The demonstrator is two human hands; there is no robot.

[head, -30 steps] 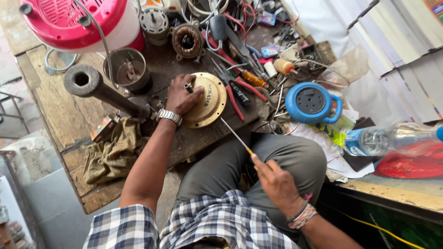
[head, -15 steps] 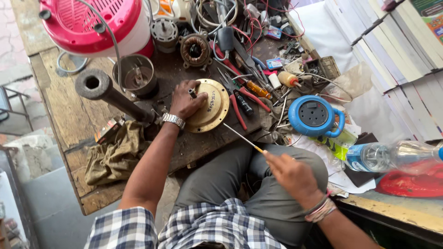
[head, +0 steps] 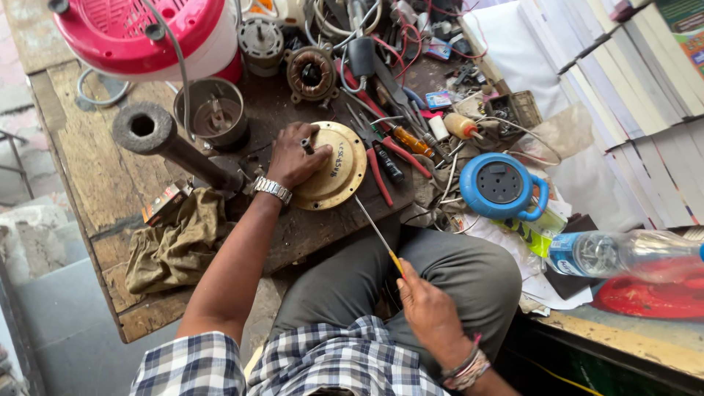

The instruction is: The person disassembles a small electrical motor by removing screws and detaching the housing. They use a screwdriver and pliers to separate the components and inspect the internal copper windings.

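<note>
shirt: blue-white check, short sleeves | trousers: grey | left wrist: metal watch [head: 272,189] | right wrist: thread bands [head: 465,368]

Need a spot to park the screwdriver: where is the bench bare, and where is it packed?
Bare wood lies left of the metal pipe, along the bench's left edge, and in a dark strip below the brass disc that the left hand presses. Right of the disc it is crowded: pliers, wires and the blue cable reel. The right hand holds the screwdriver.

left hand [head: 293,158] on brass disc [head: 334,176], right hand [head: 429,312] gripping screwdriver [head: 378,233]
</note>
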